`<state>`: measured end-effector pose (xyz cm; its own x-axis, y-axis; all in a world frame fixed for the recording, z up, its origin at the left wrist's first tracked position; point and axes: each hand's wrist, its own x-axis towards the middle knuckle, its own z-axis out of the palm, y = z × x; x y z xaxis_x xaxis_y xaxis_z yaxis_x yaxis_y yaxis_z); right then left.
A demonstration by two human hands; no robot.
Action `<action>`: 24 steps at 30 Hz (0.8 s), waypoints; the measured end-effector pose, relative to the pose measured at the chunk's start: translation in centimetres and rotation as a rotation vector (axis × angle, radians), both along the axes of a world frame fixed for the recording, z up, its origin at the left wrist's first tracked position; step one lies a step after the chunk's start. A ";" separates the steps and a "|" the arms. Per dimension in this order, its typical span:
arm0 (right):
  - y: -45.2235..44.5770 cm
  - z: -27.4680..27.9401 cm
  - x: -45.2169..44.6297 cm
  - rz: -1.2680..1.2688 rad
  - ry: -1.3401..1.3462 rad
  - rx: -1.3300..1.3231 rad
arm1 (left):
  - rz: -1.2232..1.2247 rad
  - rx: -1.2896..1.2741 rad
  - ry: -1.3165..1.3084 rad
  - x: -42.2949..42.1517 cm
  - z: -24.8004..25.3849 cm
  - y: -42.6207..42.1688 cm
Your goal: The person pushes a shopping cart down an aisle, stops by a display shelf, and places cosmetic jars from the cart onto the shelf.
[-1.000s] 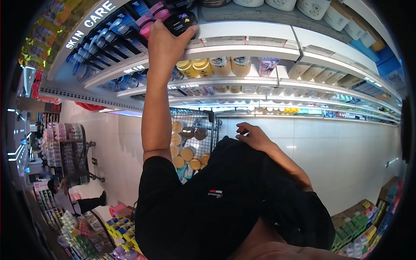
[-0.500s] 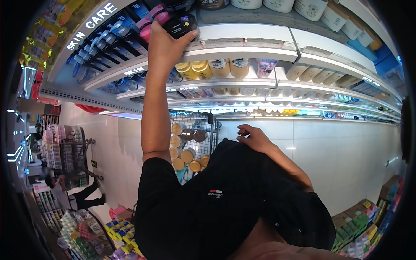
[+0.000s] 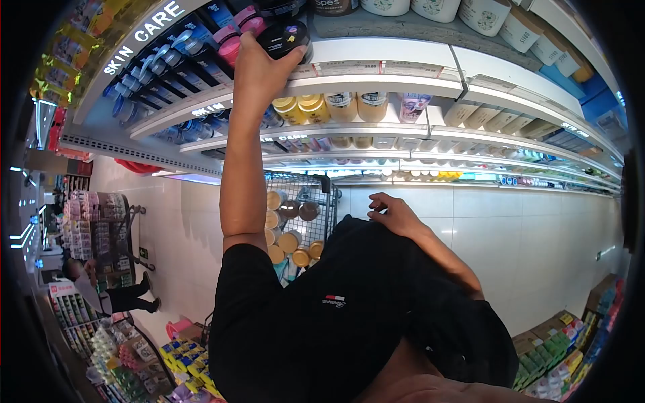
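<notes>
My left hand (image 3: 261,70) reaches up to the top shelf at the front edge. Its thumb and fingers are closed round a jar with a glossy black lid (image 3: 281,39), which carries a small coloured mark. Pink-lidded jars (image 3: 229,48) stand just left of it, close to my fingertips. Behind it is another dark jar (image 3: 279,8), partly cut off by the frame. My right hand (image 3: 396,216) hangs low beside my body, fingers loosely bent and apart, holding nothing. A wire shopping cart (image 3: 326,195) with several lidded jars (image 3: 290,240) stands below my left forearm.
Blue bottles (image 3: 158,70) line the top shelf at left, white tubs (image 3: 433,8) at right. Lower shelves hold yellow-lidded jars (image 3: 311,107) and a purple tube (image 3: 414,106). Another person (image 3: 101,292) stands at far left near display racks (image 3: 111,228). Stacked goods (image 3: 554,346) sit at lower right.
My left hand stays on the black-lidded jar, both shifted very slightly right in view. The person at far left has changed stance. My right hand looks the same.
</notes>
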<state>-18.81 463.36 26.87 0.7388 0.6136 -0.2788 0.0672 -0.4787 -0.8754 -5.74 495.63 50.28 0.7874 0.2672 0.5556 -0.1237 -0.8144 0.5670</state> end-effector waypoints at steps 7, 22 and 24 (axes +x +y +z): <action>0.4 5.2 0.2 -0.018 -0.065 0.069 | 0.026 -0.009 -0.077 -0.6 -0.8 -1.0; 9.7 27.4 16.9 -0.051 -1.500 0.266 | 0.227 0.213 -0.095 -0.6 -1.2 -1.6; 12.2 28.6 18.6 -0.111 -1.485 0.228 | 0.264 0.170 -0.049 -0.5 -1.3 -1.7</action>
<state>-0.17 475.54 55.49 0.3003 0.4630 0.8339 0.9075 -0.4078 -0.1004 -6.28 493.89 49.02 0.6741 0.3592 0.6454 0.0808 -0.9044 0.4189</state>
